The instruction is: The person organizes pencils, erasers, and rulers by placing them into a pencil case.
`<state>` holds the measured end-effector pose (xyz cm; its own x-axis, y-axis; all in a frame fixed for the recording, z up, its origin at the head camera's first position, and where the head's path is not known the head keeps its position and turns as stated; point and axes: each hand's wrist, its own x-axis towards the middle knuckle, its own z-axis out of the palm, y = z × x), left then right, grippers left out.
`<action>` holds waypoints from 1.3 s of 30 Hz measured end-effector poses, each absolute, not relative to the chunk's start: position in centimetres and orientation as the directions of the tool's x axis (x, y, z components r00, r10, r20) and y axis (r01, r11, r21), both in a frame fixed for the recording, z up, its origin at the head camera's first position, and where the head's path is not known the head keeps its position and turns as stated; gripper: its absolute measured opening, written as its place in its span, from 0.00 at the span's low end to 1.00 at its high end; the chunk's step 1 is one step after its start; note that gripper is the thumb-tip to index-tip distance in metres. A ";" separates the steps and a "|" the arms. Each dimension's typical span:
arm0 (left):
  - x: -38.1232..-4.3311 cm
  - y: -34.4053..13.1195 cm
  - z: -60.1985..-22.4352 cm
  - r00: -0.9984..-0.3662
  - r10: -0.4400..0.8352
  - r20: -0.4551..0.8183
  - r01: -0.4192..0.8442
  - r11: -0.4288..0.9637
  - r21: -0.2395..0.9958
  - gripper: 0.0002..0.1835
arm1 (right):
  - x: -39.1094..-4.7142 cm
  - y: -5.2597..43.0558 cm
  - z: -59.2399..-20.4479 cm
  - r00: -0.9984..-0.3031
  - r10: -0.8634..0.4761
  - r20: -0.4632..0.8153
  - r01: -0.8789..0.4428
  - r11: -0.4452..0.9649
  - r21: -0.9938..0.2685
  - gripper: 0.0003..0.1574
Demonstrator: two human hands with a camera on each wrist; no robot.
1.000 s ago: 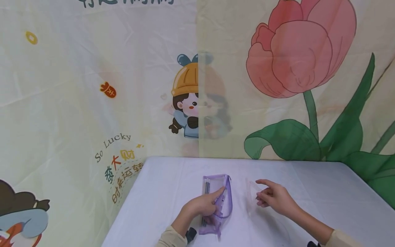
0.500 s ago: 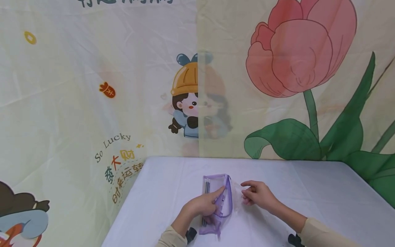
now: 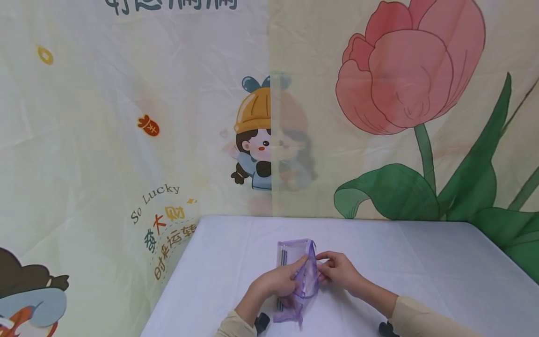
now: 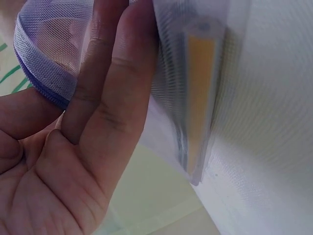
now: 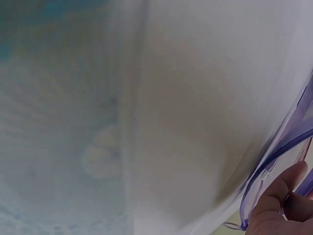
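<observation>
A purple mesh pencil case point(image 3: 294, 249) with a zip lies lengthwise on the table. My left hand point(image 3: 273, 283) grips it, thumb over the upper face. Slim dark sticks point(image 3: 283, 256) show through its left side. In the left wrist view, a flat yellow-orange strip point(image 4: 200, 93) shows through the mesh beside the fingers. My right hand point(image 3: 343, 271) is at the unzipped right side, thumb and forefinger pinching a clear flat plastic piece point(image 5: 306, 149) with a reddish edge. Most of that piece is hidden by mesh and fingers. The purple zip point(image 5: 274, 155) curves past the right fingertips.
A white cloth covers the table point(image 3: 421, 262). Behind it hangs a printed curtain point(image 3: 189, 93) with a tulip and cartoon figures. Dark wrist-camera mounts sit at the left wrist point(image 3: 262, 323) and right wrist point(image 3: 385, 329).
My right hand has moved left with the clear plastic piece, from open space beside the pencil case to its unzipped side. The left hand keeps its grip, and the case has barely moved.
</observation>
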<state>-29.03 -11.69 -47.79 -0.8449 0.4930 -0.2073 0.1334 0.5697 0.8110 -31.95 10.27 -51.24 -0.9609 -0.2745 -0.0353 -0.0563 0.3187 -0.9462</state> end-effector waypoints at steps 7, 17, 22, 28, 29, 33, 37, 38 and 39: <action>-29.0 -11.7 -48.0 -0.846 0.496 -0.194 0.157 0.580 0.800 0.43 | -32.1 9.4 -51.6 -0.946 -0.321 -0.043 -0.055 0.292 -0.955 0.24; -29.1 -11.6 -48.1 -0.841 0.504 -0.197 0.132 0.544 0.829 0.42 | -32.0 8.0 -52.1 -0.965 -0.262 -0.030 -0.065 0.345 -0.936 0.13; -29.1 -11.6 -48.0 -0.842 0.501 -0.200 0.136 0.556 0.820 0.43 | -31.7 7.1 -52.0 -0.987 -0.162 0.000 -0.066 0.404 -0.912 0.10; -29.2 -11.6 -47.9 -0.843 0.501 -0.196 0.142 0.559 0.817 0.42 | -31.4 6.4 -51.5 -0.994 -0.101 0.036 -0.079 0.462 -0.883 0.05; -29.3 -11.6 -48.0 -0.843 0.502 -0.194 0.143 0.557 0.818 0.42 | -31.4 6.3 -51.5 -0.994 -0.103 0.037 -0.081 0.470 -0.879 0.05; -29.3 -11.7 -48.1 -0.839 0.509 -0.193 0.146 0.552 0.821 0.42 | -31.5 6.4 -51.4 -0.988 -0.148 0.044 -0.114 0.510 -0.853 0.03; -29.3 -11.9 -47.8 -0.839 0.508 -0.194 0.161 0.573 0.804 0.43 | -31.5 6.9 -51.1 -0.975 -0.213 0.062 -0.176 0.570 -0.802 0.05; -29.2 -11.9 -47.8 -0.840 0.505 -0.198 0.160 0.578 0.800 0.44 | -31.5 7.1 -51.0 -0.971 -0.227 0.071 -0.194 0.585 -0.787 0.06; -29.2 -11.9 -47.7 -0.842 0.500 -0.202 0.155 0.583 0.797 0.44 | -31.5 7.3 -50.8 -0.967 -0.244 0.079 -0.213 0.593 -0.777 0.07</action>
